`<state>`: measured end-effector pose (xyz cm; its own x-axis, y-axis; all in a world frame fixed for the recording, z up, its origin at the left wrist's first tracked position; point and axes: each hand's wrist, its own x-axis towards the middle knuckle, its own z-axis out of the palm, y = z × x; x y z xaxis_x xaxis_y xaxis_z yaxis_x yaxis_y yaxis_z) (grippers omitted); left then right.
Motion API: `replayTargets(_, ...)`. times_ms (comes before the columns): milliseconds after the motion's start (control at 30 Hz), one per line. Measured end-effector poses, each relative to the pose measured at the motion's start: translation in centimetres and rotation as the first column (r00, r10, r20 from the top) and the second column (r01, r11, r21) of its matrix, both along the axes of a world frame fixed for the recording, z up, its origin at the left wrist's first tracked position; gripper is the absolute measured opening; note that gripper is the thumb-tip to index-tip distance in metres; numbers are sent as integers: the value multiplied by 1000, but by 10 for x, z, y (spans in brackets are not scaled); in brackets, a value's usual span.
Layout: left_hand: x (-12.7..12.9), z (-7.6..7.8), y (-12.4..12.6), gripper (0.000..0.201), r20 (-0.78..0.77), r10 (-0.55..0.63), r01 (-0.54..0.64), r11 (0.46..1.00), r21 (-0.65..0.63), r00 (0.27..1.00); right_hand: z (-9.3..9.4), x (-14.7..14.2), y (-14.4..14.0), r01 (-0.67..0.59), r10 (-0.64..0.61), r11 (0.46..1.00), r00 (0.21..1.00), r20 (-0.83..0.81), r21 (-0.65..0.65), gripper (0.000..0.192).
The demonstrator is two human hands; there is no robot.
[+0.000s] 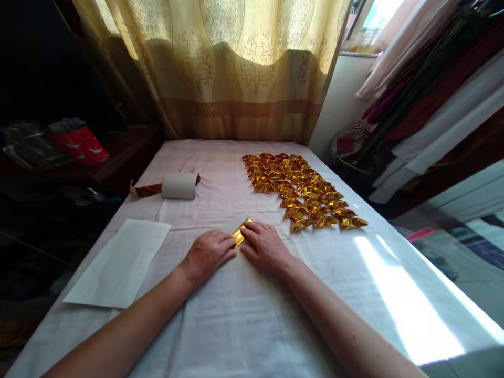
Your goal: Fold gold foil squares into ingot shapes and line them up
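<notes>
A small piece of gold foil paper [238,234] with a pale back lies on the white cloth between my two hands. My left hand [210,254] grips its near left edge, fingers closed together. At the right end, my right hand [268,245] presses the foil with curled fingers. Both thumbs rest low, close to the cloth. Part of the foil is hidden under my fingertips. Beyond my right hand, several folded gold foil ingots [311,194] are laid out in slanting rows.
A pale roll [178,186] with a brown-gold strip lies at the back left. White paper sheets [120,262] lie at the left on the cloth-covered table [236,325]. A red container [81,142] stands on a dark side surface. Curtains [252,79] hang behind; clothes [444,105] hang at right.
</notes>
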<state>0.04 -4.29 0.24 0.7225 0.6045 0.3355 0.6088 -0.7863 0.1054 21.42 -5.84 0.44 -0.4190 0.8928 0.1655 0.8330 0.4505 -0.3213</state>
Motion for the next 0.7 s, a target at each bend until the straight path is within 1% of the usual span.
replayTargets(67,-1,-2,3,20,-18,-26,27,999,27,999,-1,1,1,-1,2,1000,1000,-30,5,38)
replayTargets(167,-2,-5,6,25,4,-20,19,997,75,1000,-3,0,-1,2,1,999,997,-76,48,39)
replayTargets(267,-1,-6,7,28,49,2,-6,997,74,999,-5,-3,-2,-20,29,994,996,-84,104,27)
replayTargets(333,-1,-6,8,30,62,11,-15,998,54,998,-7,-6,-2,-34,43,993,996,-79,114,20)
replayTargets(467,-2,-6,9,31,112,17,-15,1000,-18,994,-10,-8,0,4,6,996,995,-103,94,23)
replayTargets(567,-3,-6,10,30,154,35,-22,996,-83,987,-8,-8,0,-7,17,996,993,-118,85,21)
replayTargets(633,-3,-5,11,30,166,48,-31,994,-105,985,-7,-8,0,-20,32,995,991,-128,97,20)
replayTargets(700,-3,-4,12,29,185,51,-29,993,-118,981,-7,-10,0,-5,24,992,988,-151,130,16)
